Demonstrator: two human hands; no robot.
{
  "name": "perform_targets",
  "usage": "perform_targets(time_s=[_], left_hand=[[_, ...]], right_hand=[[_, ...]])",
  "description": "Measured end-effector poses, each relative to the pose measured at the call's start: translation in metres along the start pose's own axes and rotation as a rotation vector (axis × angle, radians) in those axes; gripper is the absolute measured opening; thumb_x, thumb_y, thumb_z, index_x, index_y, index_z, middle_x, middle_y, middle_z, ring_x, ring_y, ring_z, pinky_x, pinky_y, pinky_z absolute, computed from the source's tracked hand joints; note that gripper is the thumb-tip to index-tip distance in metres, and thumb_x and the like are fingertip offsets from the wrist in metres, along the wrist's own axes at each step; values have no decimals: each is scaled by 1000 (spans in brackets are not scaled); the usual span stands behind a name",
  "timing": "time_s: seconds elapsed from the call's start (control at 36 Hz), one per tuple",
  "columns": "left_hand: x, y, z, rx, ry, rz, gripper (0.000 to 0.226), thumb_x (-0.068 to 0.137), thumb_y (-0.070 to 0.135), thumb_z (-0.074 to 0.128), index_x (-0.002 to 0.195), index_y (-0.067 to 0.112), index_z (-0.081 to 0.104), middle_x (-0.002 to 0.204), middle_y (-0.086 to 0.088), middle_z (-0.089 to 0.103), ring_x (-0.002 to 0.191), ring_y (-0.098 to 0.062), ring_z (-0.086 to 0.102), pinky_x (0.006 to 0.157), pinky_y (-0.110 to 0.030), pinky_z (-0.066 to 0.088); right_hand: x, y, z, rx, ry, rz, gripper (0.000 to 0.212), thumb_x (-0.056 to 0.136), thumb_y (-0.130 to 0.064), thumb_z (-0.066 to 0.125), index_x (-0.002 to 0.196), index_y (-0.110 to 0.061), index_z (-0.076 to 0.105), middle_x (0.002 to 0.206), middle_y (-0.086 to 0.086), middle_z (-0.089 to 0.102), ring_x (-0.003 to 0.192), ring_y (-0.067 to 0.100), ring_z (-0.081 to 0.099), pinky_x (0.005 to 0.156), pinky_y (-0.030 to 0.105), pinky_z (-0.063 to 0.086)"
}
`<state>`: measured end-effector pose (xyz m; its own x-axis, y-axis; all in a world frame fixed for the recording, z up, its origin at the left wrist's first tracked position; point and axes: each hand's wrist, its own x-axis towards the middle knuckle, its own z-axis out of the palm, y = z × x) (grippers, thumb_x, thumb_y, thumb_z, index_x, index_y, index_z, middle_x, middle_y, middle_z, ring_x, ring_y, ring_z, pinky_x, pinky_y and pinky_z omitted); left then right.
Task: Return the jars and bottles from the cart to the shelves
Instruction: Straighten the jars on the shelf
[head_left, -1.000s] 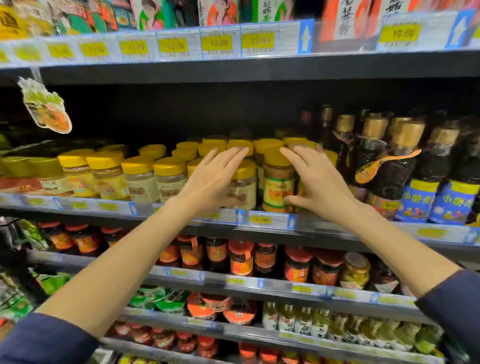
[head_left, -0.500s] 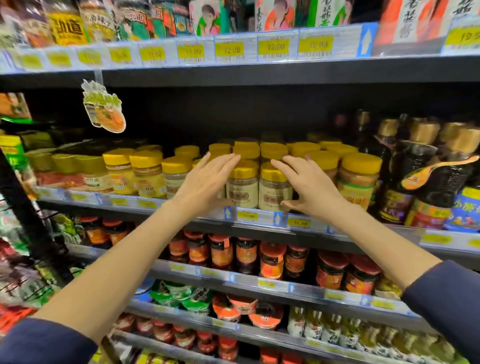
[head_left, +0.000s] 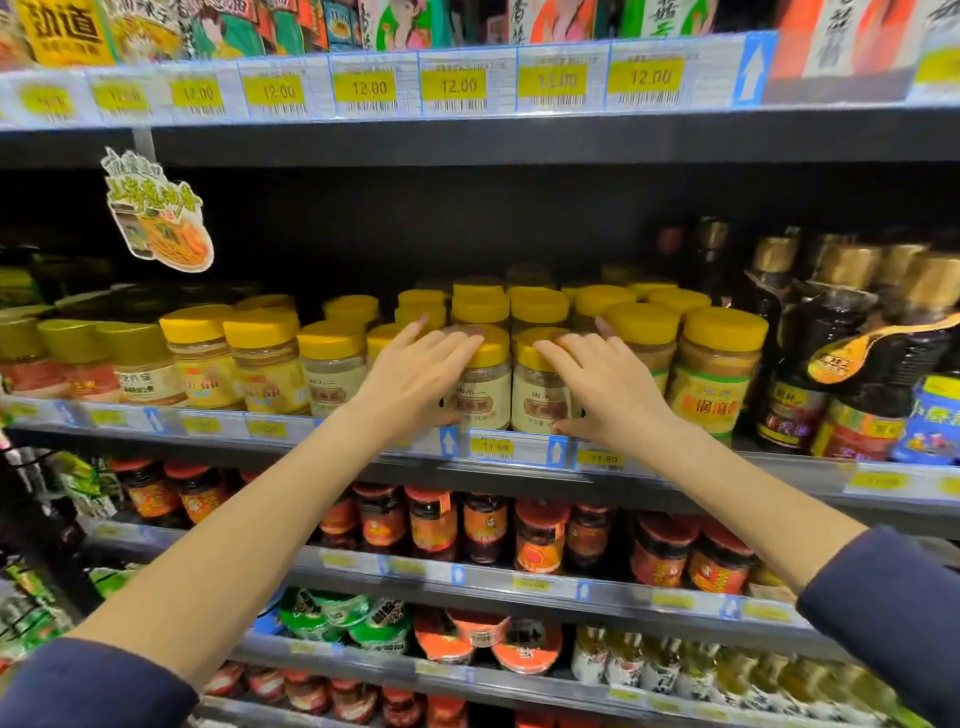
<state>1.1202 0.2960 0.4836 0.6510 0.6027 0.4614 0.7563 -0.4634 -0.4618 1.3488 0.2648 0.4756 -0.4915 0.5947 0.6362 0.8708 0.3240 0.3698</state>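
Left hand (head_left: 415, 379) rests straight fingers on the left jar (head_left: 485, 400). Right hand (head_left: 610, 387) does likewise on the right jar (head_left: 535, 405), at its 3 o'clock (both yellow-lidded), at the shelf (head_left: 291, 441) front.

Two yellow-lidded jars (head_left: 484, 391) stand upright, apparently touching, at the shelf (head_left: 519, 470) front edge.
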Motion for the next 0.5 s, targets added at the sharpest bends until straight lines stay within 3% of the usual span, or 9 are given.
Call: perform_targets(time_s=[0.19,0.33,0.5], left_hand=[[7,1,7,-8,32,-4,90,63,44,82,135,5,44,133,-11,56,123,-26,54,110,-43,30],[16,7,4,-36,-12,-16,89,69,43,77,139,7,37,144,-9,45,134,-24,41,115,-40,20],[25,10,7,-28,-34,-28,89,75,45,71,143,10,28,150,-8,35,139,-22,33,117,-37,14]], right_hand=[[1,3,2,-31,2,15,95,26,-32,95,110,-1,62,90,14,68,77,32,68,91,52,47],[4,7,1,-101,-15,12,92,19,-36,94,99,-2,65,79,12,68,69,30,68,91,51,47],[7,11,4,-152,-77,9,85,24,-38,94,94,-2,63,81,15,69,77,32,69,101,52,39]])
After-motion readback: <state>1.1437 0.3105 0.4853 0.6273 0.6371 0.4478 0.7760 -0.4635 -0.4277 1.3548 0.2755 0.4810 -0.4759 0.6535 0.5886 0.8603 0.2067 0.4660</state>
